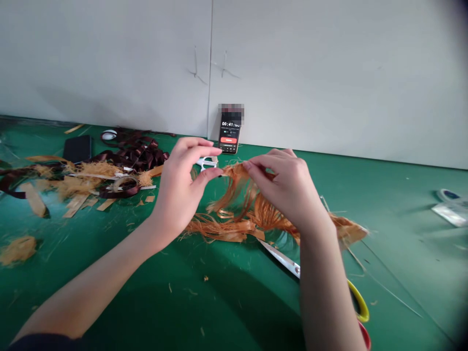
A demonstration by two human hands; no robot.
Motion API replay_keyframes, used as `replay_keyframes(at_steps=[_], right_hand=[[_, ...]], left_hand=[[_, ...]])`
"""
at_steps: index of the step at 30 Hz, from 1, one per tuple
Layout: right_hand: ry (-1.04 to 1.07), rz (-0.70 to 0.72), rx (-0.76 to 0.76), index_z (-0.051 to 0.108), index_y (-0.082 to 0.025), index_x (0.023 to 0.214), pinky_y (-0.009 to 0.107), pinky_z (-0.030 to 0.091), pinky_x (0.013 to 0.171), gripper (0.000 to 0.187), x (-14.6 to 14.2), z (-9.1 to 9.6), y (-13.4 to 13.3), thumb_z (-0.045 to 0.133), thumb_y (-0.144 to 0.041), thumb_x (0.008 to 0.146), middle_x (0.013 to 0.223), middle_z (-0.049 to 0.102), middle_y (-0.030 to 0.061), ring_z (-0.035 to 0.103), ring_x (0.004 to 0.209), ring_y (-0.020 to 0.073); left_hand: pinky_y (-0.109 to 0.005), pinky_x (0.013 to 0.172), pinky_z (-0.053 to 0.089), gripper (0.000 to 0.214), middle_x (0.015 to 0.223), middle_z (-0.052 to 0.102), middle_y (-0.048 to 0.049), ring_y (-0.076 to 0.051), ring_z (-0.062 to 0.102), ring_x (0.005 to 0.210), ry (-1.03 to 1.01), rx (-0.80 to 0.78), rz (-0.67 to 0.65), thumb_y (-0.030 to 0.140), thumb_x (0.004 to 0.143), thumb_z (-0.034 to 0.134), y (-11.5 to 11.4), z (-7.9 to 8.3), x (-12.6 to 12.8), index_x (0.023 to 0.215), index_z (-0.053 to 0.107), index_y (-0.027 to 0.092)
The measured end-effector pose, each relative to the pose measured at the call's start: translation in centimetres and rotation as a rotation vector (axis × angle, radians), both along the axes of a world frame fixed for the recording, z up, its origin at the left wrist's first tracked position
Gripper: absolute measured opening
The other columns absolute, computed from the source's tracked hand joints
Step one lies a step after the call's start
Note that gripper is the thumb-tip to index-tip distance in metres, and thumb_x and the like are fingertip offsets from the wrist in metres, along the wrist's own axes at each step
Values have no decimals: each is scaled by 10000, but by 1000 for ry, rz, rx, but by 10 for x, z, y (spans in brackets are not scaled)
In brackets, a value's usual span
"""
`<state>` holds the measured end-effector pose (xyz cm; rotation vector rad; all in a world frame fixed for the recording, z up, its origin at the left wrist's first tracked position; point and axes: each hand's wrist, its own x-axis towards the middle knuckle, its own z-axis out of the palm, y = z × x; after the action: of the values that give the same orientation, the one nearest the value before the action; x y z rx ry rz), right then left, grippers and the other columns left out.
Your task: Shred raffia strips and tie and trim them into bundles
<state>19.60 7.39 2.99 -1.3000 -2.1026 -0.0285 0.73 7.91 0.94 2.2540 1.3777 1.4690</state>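
Note:
Orange-brown raffia-like strands [234,187] hang in curls from my right hand [287,180], whose thumb and forefinger are pinched on their upper edge. My left hand [183,178] is beside the strands' left end, its thumb and forefinger apart with a gap between the tips. Its thumb tip is close to the fibres; whether it touches them I cannot tell. Below both hands, a bundle of the same fibre [219,229] lies on the green table. Scissors [280,256] with yellow and red handles lie partly hidden under my right forearm.
A phone [229,134] showing a timer leans against the white wall [329,73]. On the left lie dark brown ribbon [146,158], fibre scraps [97,170] and a black phone-like object [77,148]. White-handled scissors [207,163] are behind my left hand. Thin wires [395,297] extend at right.

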Motion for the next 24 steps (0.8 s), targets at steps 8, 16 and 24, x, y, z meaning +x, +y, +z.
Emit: replay_keyframes(at_steps=[8, 16, 24], right_hand=[[184, 48, -198, 693, -187, 765, 305, 424, 695, 203, 7, -6, 5, 557, -270, 889, 731, 676, 21, 575, 700, 142], [-64, -1, 168, 699, -226, 826, 400, 348, 894, 236, 8, 0, 21, 490, -188, 928, 799, 703, 34, 568, 911, 206], [-11, -40, 202, 747, -281, 879, 493, 367, 993, 163, 13, -23, 31, 592, -231, 867, 1360, 553, 41, 430, 1251, 286]], left_hand=[[-373, 875, 505, 90, 1020, 695, -15, -204, 646, 957, 93, -124, -138, 171, 764, 730, -1, 6, -5, 832, 715, 228], [-449, 874, 460, 91, 960, 704, -23, -226, 645, 926, 181, 123, -15, 160, 809, 652, -4, 10, 13, 751, 670, 227], [-474, 916, 435, 168, 992, 689, -24, -231, 618, 962, 371, 276, 2, 145, 876, 528, 21, -2, 1, 806, 664, 214]])
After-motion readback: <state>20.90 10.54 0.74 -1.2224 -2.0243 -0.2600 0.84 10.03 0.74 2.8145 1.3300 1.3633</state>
